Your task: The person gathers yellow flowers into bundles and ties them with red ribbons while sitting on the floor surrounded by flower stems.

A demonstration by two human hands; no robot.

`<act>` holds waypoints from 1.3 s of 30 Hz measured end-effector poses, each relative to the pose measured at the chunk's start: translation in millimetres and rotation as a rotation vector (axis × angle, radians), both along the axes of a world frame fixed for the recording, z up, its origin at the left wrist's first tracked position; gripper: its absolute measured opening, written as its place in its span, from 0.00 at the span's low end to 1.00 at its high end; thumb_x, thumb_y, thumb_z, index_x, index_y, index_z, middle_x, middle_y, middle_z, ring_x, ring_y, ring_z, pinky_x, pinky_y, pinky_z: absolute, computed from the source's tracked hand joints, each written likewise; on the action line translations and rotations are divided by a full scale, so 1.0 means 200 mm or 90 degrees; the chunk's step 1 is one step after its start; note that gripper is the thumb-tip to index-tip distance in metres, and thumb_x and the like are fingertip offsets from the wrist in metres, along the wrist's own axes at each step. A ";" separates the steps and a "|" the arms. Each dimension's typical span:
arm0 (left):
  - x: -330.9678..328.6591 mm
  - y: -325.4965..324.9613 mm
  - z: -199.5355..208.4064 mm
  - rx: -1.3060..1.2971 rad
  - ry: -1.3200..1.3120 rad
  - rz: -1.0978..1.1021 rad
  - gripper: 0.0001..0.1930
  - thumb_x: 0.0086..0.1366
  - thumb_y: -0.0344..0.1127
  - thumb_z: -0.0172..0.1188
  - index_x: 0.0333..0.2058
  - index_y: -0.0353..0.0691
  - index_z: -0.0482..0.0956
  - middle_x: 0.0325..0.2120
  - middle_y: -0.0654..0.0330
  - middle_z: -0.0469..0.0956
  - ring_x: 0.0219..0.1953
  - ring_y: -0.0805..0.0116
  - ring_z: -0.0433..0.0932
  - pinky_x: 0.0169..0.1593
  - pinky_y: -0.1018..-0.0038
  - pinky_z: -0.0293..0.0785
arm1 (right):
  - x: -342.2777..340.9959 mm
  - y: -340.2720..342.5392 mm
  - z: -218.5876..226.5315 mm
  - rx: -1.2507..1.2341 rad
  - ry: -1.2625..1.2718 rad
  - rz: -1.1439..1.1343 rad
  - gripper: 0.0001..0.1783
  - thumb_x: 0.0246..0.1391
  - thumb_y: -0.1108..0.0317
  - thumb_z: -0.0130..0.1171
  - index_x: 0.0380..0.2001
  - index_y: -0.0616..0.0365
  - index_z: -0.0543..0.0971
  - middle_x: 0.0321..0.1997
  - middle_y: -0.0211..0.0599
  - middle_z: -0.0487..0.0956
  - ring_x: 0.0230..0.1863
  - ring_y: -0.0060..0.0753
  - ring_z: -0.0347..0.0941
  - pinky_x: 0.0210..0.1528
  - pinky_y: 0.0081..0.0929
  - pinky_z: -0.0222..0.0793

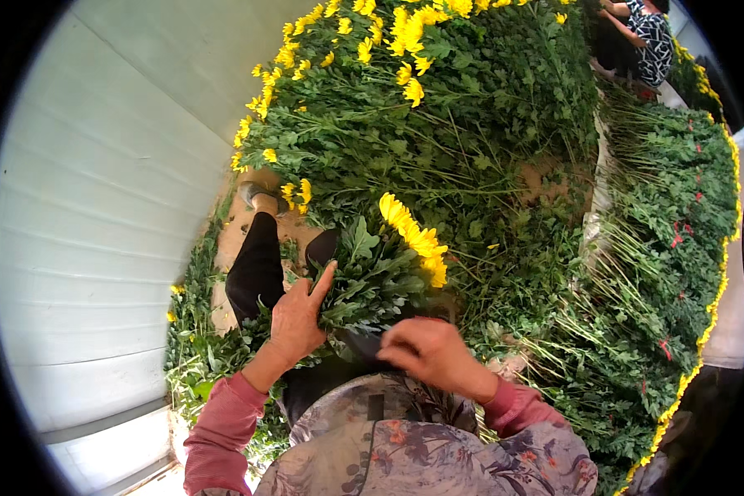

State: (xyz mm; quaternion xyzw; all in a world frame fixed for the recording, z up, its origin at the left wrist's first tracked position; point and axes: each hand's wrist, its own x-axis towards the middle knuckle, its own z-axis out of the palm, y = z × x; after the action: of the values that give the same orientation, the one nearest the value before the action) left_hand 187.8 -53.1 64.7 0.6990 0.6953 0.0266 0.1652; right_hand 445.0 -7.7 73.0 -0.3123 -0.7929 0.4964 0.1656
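Note:
A bunch of yellow chrysanthemums (370, 285) with leafy green stems lies over my lap, its blooms in a row at the upper right. My left hand (299, 321) grips the bunch from the left, with one finger stretched along the leaves and the others partly hidden by them. Just right of the bunch's lower end is my right hand (434, 351), slightly blurred, its fingers curled inward. Whatever may be inside those fingers is hidden.
Cut chrysanthemums (471, 107) lie in a thick layer ahead. A long bed of bundles with red ties (678, 240) runs down the right side, past a pale sheet edge (597, 207). A whitish wall (99, 223) stands left. Another person (649, 41) crouches at the far right.

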 end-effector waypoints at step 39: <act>-0.52 -0.38 -0.02 -0.019 -0.707 0.770 0.28 0.41 0.16 0.67 0.44 0.32 0.73 0.34 0.53 0.81 0.31 0.62 0.81 0.39 0.67 0.81 | -0.06 0.42 -0.95 -0.610 0.258 -0.639 0.25 0.59 0.40 0.54 0.31 0.54 0.76 0.21 0.20 0.68 0.18 0.14 0.59 0.21 0.16 0.53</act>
State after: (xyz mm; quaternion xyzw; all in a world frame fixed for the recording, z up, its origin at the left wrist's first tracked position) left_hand 82.9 -129.7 61.7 0.0859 0.7692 0.4437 0.4517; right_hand 432.0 76.8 -116.3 -0.5790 -0.2031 0.7016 0.3623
